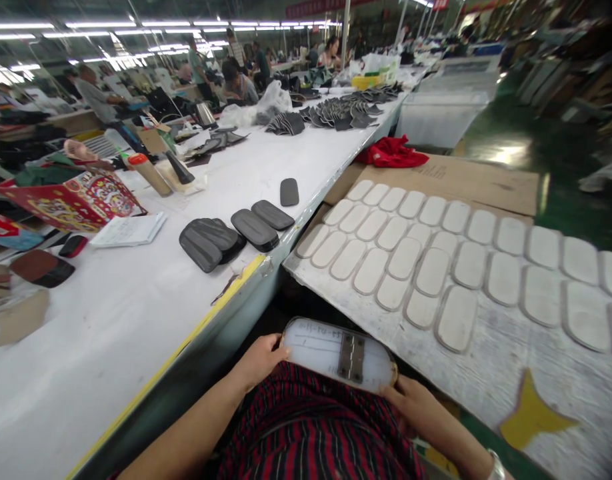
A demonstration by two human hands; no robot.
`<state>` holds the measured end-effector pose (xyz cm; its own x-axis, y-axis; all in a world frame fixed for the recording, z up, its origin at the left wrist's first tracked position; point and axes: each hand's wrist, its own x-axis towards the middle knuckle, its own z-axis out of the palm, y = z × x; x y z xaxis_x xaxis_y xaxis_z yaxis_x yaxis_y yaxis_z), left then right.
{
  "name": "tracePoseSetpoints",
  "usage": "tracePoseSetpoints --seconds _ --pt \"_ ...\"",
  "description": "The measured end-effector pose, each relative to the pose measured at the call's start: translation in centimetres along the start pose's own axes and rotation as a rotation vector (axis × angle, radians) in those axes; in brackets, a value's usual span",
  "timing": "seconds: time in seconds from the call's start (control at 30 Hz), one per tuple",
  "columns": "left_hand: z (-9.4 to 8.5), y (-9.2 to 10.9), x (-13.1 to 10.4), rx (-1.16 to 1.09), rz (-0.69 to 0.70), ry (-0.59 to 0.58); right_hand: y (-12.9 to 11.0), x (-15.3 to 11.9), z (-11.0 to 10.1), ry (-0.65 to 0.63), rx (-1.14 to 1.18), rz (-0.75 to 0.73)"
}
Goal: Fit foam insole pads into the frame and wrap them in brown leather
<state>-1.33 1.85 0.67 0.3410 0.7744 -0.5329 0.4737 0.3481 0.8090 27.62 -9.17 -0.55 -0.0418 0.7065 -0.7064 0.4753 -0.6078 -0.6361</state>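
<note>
My left hand (266, 359) grips the left end of a long, rounded white plate (313, 347), its thumb lying on top. At the opposite end my right hand (407, 399) is closed on the same plate. Handwriting and a dark hinge-like metal piece (352, 358) show on its upper face, and its edge looks brownish. It is held above my lap, in front of red-and-black striped cloth (316, 427). The undersides of the plate and of my fingers are hidden.
To the right, a board (486, 353) carries rows of pale oval pieces (456, 319) and a yellow star-like shape (531, 417). Dark oval pieces (256, 229) lie on the white table (136, 320) at left. A red cloth (396, 152) lies beyond. People work in the background.
</note>
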Motion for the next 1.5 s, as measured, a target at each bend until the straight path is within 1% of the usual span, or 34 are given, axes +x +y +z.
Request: tracePoseSetpoints --seconds 0.07,0.1,0.2,0.23,0.27,0.33,0.4,0.47,0.53,0.6,0.7,0.9,0.93,1.0,1.07,1.1,1.2,1.27,1.37,1.43,1.5 --pt "-0.1 0.2 0.0 -0.009 0.002 -0.023 0.0 -0.1 -0.1 -0.003 -0.008 0.007" --pt "-0.2 0.3 0.1 0.017 0.005 -0.012 -0.2 -0.2 -0.3 0.028 -0.047 -0.002" --pt "-0.6 0.7 0.6 0.200 0.016 0.065 -1.1 -0.5 -1.0 0.208 -0.220 -0.058" --pt "-0.8 0.9 0.9 0.259 0.009 0.082 -1.4 -0.6 -1.2 0.250 -0.252 -0.075" --pt "-0.9 1.1 1.1 0.303 0.000 0.090 -1.6 -0.7 -1.3 0.264 -0.258 -0.082" --pt "-1.3 1.7 1.6 0.348 -0.010 0.089 -1.8 -0.6 -1.4 0.202 -0.192 -0.052" --pt "-1.8 2.3 2.1 0.372 -0.004 0.084 -1.7 -0.4 -1.4 0.133 -0.113 0.012" --pt "-2.1 2.8 2.5 0.388 -0.003 0.083 -1.5 -0.1 -1.5 0.127 -0.097 0.042" --pt "-2.4 3.0 2.9 0.373 -0.031 0.070 -1.3 0.2 -1.7 0.164 -0.135 0.026" --pt "-2.4 2.8 3.2 0.328 -0.089 0.030 -1.1 0.4 -1.9 0.188 -0.172 0.006" --pt "-2.4 2.6 3.2 0.231 -0.175 -0.042 -1.1 0.4 -2.1 0.183 -0.187 0.023" --pt "-2.7 3.3 2.2 0.085 -0.232 -0.147 -2.0 -0.2 -2.7 0.047 -0.013 0.072" --pt "-2.7 3.4 2.0 0.130 -0.219 -0.151 -2.2 -0.3 -2.7 0.037 -0.007 0.073" --pt "-2.7 3.6 1.9 0.328 -0.159 -0.117 -2.2 -0.2 -2.7 0.054 -0.053 0.065" --pt "-2.7 3.8 1.9 0.542 -0.087 -0.058 -2.1 0.0 -2.7 0.109 -0.153 0.027" --pt "-2.6 4.0 2.0 0.606 -0.060 -0.037 -2.0 0.1 -2.7 0.141 -0.203 0.002" --pt "-2.3 4.4 2.0 0.644 -0.008 -0.035 -1.9 0.1 -2.7 0.225 -0.256 -0.025" --pt "-2.1 4.5 2.1 0.708 0.030 -0.020 -2.1 -0.1 -2.8 0.223 -0.183 -0.002" --pt "-2.0 3.6 2.7 0.849 0.101 0.056 -2.4 -0.1 -2.9 0.140 0.039 0.032" --pt "-2.0 2.6 3.3 0.834 0.117 0.064 -2.5 0.1 -2.9 0.119 0.126 0.057" --pt "-2.1 1.9 3.7 0.746 0.099 0.041 -2.5 0.2 -3.0 0.119 0.172 0.079"
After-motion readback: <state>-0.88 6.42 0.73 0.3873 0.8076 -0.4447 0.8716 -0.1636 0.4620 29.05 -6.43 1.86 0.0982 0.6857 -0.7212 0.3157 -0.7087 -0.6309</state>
